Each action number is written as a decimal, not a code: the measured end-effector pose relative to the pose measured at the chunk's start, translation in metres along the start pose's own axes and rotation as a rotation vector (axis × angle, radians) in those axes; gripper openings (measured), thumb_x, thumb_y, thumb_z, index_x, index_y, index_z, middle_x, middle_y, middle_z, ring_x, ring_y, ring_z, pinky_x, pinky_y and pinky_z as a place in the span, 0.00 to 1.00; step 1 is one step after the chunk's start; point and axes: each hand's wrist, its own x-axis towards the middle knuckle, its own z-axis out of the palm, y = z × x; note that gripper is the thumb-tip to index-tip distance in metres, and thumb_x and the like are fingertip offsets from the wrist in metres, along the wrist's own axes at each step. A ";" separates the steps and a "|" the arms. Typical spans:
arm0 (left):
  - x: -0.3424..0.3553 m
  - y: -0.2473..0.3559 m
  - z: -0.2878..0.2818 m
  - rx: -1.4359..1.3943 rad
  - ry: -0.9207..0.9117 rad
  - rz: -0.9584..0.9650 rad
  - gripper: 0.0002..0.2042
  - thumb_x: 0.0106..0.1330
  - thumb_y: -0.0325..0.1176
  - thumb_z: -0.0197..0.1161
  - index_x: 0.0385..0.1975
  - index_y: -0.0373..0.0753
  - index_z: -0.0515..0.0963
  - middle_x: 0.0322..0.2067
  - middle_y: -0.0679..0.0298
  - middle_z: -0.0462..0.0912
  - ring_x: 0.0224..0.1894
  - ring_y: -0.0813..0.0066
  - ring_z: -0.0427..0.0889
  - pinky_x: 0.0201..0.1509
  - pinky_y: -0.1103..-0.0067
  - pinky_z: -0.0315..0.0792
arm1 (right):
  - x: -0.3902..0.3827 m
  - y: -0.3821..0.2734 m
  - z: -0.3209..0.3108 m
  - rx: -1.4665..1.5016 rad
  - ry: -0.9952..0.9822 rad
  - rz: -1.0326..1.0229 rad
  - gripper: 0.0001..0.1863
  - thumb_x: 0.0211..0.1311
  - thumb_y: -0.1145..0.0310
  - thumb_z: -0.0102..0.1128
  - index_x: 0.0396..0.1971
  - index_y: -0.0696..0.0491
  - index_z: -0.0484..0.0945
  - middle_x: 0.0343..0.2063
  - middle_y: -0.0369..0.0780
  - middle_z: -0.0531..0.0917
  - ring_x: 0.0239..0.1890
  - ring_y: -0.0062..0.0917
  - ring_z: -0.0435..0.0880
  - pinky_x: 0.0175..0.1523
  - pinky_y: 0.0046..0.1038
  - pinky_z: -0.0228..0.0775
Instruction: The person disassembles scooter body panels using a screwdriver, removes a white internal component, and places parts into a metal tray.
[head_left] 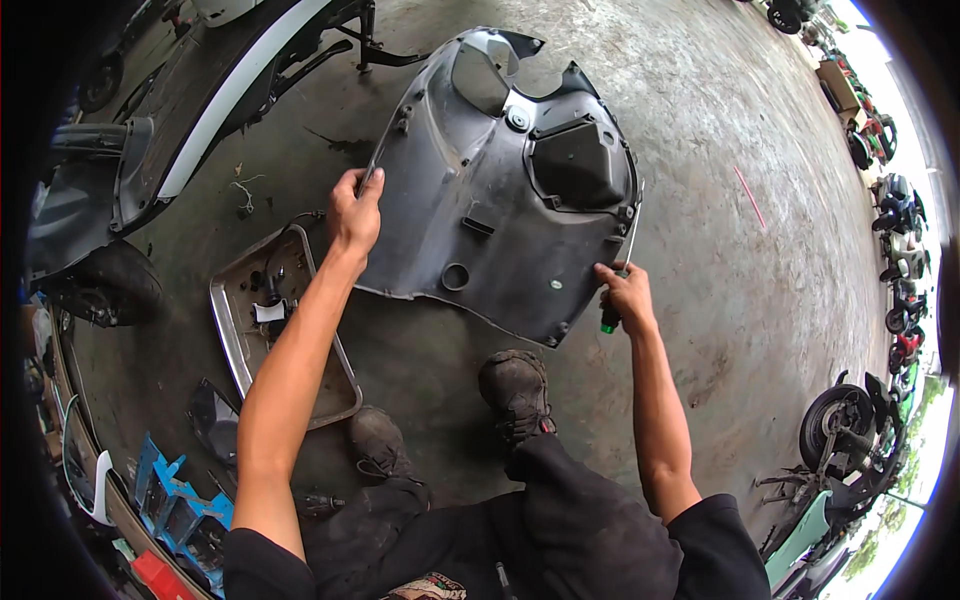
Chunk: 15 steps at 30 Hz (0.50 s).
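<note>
A large dark grey plastic scooter panel (420, 230) is held up in front of me, its ribbed inner side facing me. On it are a black box-shaped compartment (580, 165), a round ring and a cut-out at the top. My left hand (356, 212) grips the panel's left edge, thumb on the near face. At the lower right edge, my right hand (628, 295) is closed round a screwdriver (609, 318) with a green and black handle. Its metal shaft points up along the panel's right edge. The right fingertips also touch the panel.
A metal tray (235, 335) with small parts sits on the floor left of my boots. A partly stripped scooter (110, 190) stands at the left. Blue plastic pieces (180, 505) lie lower left. Another motorbike (840, 430) is at the right, with several more along the far edge.
</note>
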 end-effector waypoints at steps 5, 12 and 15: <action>0.019 0.054 -0.028 0.396 0.073 0.432 0.17 0.68 0.50 0.61 0.42 0.44 0.83 0.32 0.58 0.86 0.37 0.55 0.85 0.38 0.67 0.74 | -0.047 0.074 0.105 0.241 -0.234 0.182 0.17 0.59 0.61 0.73 0.34 0.55 0.75 0.22 0.35 0.79 0.17 0.19 0.74 0.22 0.24 0.66; 0.016 0.031 -0.063 0.432 0.146 0.499 0.15 0.67 0.48 0.62 0.39 0.42 0.84 0.33 0.59 0.87 0.36 0.55 0.86 0.38 0.67 0.76 | -0.066 0.073 0.077 0.192 -0.167 0.300 0.14 0.62 0.66 0.66 0.43 0.53 0.72 0.19 0.32 0.73 0.17 0.18 0.71 0.21 0.24 0.62; 0.011 0.036 -0.060 0.424 0.155 0.497 0.14 0.67 0.46 0.63 0.39 0.41 0.84 0.33 0.58 0.87 0.37 0.54 0.86 0.39 0.68 0.76 | -0.085 0.096 0.040 0.159 -0.097 0.337 0.23 0.62 0.71 0.60 0.56 0.52 0.67 0.25 0.37 0.75 0.20 0.20 0.75 0.22 0.25 0.67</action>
